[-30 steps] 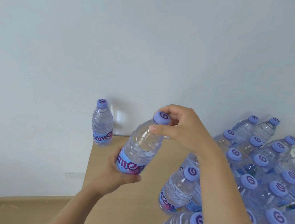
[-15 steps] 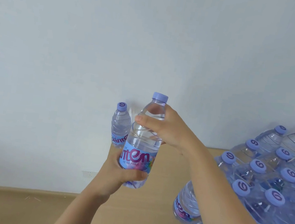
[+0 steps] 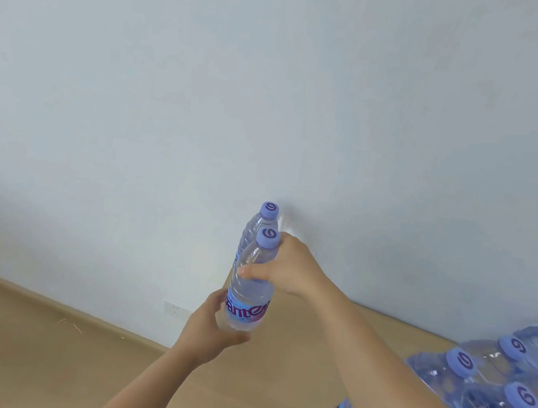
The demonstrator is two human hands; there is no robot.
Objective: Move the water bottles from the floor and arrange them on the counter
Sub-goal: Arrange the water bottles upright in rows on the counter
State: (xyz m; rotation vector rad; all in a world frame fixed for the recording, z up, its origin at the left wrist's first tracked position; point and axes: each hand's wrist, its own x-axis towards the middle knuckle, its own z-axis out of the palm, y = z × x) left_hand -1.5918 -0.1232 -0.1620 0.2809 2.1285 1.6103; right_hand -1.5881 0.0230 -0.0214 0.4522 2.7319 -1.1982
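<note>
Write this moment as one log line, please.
both hands grip held water bottle | left hand low, right hand high | beside standing bottle | counter

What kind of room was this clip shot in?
Probably a bare indoor room, perhaps storage: a plain pale wall with a wall socket, wood-look floor, and a light wooden counter crowded with water bottles.

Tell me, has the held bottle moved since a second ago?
Yes. The held bottle has gone toward the wall, now right in front of the lone bottle standing there, overlapping it in view.
</note>
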